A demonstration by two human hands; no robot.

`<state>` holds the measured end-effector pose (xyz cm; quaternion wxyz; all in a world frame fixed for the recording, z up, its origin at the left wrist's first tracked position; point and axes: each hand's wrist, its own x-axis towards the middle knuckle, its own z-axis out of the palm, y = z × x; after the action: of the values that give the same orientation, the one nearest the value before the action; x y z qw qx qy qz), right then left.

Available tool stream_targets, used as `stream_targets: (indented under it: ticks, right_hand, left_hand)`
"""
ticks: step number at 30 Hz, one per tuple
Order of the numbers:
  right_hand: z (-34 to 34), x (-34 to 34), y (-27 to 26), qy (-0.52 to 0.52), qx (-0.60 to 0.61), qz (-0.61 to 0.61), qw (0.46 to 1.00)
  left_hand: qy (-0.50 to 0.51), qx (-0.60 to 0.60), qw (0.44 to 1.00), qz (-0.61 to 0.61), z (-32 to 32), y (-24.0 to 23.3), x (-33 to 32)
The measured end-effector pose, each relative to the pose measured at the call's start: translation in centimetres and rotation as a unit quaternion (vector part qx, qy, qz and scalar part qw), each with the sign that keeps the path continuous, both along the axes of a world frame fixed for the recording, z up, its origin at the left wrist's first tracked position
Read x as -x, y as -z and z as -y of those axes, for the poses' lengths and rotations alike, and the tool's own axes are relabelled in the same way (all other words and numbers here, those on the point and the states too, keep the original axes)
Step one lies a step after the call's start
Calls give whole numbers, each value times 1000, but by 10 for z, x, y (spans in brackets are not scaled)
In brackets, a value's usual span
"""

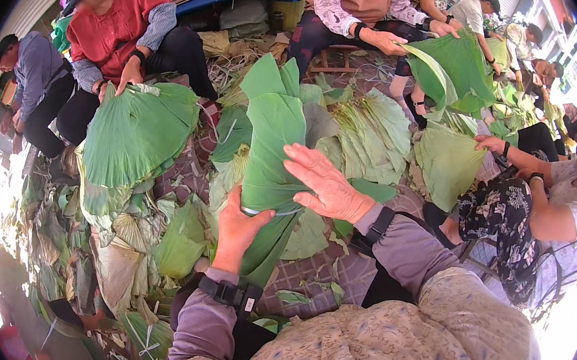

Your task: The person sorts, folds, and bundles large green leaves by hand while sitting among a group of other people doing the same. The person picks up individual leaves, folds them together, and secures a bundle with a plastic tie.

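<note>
A long bundle of folded green lotus leaves [275, 139] stands out in front of me, with a white tie [276, 212] around its lower part. My left hand [235, 227] holds the bundle's left side at the tie, its thumb lying over the white strip. My right hand [325, 179] is spread at the bundle's right edge, palm towards the leaves; whether it touches them I cannot tell. Below the tie the leaves run down between my forearms. Behind the bundle, to the right, lies a fanned stack of pale green leaves [373, 137].
Seated people work close around me. One across on the left holds a large leaf stack [136, 135]; another at the upper right holds a green leaf [459, 70]. At right, a seated person grips paler leaves [447, 163]. Dried leaves [51, 231] heap up on the left. Leaf scraps [294, 296] litter the tiled ground.
</note>
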<state>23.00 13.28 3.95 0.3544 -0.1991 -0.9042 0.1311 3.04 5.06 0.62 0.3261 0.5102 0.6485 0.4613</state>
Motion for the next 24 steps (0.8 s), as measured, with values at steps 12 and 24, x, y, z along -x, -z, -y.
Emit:
stream_targets:
  ticks: [12,24]
  right_hand:
    - [-61,-41,16,319,370,-165,857]
    - [-16,-17,4,272,78,118,952]
  left_hand:
    - [50,63,987,139,13,8,-4]
    - [65,104,941,316,9,8,-12]
